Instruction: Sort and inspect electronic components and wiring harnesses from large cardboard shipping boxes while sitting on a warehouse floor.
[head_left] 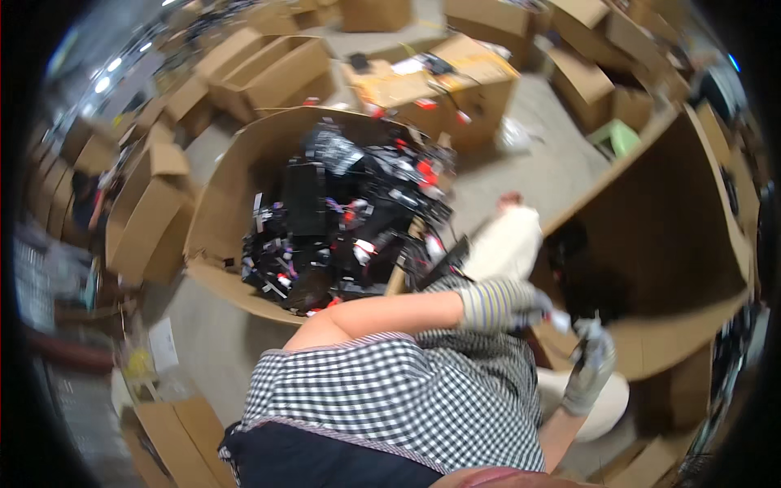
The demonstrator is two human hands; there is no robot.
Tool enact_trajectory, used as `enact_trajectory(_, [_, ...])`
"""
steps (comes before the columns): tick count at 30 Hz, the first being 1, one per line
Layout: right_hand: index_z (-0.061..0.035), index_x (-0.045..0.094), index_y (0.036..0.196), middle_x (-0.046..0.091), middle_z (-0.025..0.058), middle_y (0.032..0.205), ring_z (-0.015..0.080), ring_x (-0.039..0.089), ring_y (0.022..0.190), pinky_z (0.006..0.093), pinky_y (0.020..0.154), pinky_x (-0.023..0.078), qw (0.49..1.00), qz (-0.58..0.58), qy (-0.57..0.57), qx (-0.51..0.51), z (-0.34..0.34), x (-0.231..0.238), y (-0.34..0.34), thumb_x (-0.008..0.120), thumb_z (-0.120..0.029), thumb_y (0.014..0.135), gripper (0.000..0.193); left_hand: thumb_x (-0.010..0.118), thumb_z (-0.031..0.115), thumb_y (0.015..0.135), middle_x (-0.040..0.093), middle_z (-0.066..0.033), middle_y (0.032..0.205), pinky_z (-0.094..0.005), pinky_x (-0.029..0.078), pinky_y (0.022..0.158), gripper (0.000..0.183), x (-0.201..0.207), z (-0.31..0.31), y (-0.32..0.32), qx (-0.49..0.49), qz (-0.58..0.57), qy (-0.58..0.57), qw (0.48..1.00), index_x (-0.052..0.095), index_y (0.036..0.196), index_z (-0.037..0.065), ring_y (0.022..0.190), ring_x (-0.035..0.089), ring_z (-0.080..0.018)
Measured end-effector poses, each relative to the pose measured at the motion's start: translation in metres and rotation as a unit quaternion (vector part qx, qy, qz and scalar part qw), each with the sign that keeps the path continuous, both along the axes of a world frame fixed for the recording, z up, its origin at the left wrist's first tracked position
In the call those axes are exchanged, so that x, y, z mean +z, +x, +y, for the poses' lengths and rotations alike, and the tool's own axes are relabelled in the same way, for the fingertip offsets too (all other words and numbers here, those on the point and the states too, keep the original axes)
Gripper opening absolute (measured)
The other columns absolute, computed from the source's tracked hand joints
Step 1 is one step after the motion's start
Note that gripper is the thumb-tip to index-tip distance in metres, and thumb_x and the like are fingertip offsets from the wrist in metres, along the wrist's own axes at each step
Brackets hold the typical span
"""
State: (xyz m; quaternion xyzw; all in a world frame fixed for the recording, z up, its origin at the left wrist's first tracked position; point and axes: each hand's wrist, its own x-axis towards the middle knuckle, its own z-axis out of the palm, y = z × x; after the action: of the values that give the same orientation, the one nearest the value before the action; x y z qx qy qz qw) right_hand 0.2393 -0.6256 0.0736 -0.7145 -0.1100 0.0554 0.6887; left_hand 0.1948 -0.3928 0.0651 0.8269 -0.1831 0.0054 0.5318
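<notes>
Checkered clothing (pixel 390 378) lies below 2 gloved hands (pixel 498 304) (pixel 592 368), small white piece (pixel 560 320) between, grip too blurred to tell

Seen on gray floor (pixel 561 167): a filled box (pixel 221 199) left of center, an open box (pixel 679 346) at right, a taped box (pixel 482 114) and plastic bag (pixel 513 137) toward the top.

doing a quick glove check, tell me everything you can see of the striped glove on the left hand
The striped glove, worn on the left hand, is pale grey with yellow and darker stripes and looks like knitted fabric. Its cuff ends at the wrist, against the bare forearm. The finger end points right, looks greyer and is blurred, close to a small white-and-red piece; whether it grips that is unclear.
</notes>
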Motion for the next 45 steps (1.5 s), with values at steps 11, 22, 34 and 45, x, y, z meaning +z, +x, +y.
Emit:
enact_trajectory(11, [0.0011, 0.065, 0.082, 0.054, -0.0010, 0.059, 0.0049, 0.047, 0.053, 0.0206, 0.050, 0.038, 0.997, 0.066, -0.020, 0.025, -0.025, 0.062, -0.026, 0.060, -0.032, 0.090, 0.034, 0.054, 0.027, 0.094, 0.061, 0.0003, 0.098, -0.0211, 0.043, 0.073, 0.035, 0.035, -0.041, 0.005, -0.048, 0.159, -0.253, 0.953, 0.057, 0.120, 0.004, 0.081, 0.051, -0.0058])
enact_trajectory(22, [-0.0048, 0.066, 0.076, 0.061, 0.0113, 0.065, 0.0266, 0.060, 0.058, 0.0331, 0.054, 0.046, 0.900, -0.137, -0.312, 0.272, -0.073, 0.060, -0.043, 0.063, -0.024, 0.081, 0.021, 0.061, 0.032, 0.087, 0.066, -0.0108, 0.093, -0.0305, 0.047, 0.080, 0.037, 0.019, -0.073, -0.009, -0.227, 0.205, -0.144, 0.941, 0.064, 0.102, -0.002, 0.089, 0.061, -0.0172])
enact_trajectory(34, [-0.0001, 0.057, 0.060, 0.046, 0.0009, 0.050, 0.0087, 0.041, 0.046, 0.0273, 0.044, 0.031, 0.938, 0.146, -0.271, 0.160, -0.126, 0.014, -0.076, 0.067, -0.034, 0.078, 0.039, 0.059, 0.029, 0.088, 0.063, -0.0045, 0.071, -0.0294, 0.046, 0.061, 0.026, -0.016, -0.126, -0.015, -0.293, 0.283, -0.106, 0.907, 0.067, 0.094, 0.004, 0.064, 0.058, -0.0146])
enact_trajectory(45, [-0.0037, 0.057, 0.065, 0.052, 0.0059, 0.056, 0.0184, 0.048, 0.047, 0.0312, 0.045, 0.036, 0.922, 0.031, -0.122, 0.365, -0.139, -0.019, -0.065, 0.063, -0.009, 0.078, 0.015, 0.056, 0.046, 0.085, 0.054, -0.0222, 0.123, -0.0360, 0.041, 0.097, 0.063, -0.003, 0.093, 0.011, 0.327, 0.168, 0.118, 0.922, 0.047, 0.130, 0.002, 0.115, 0.053, -0.0329])
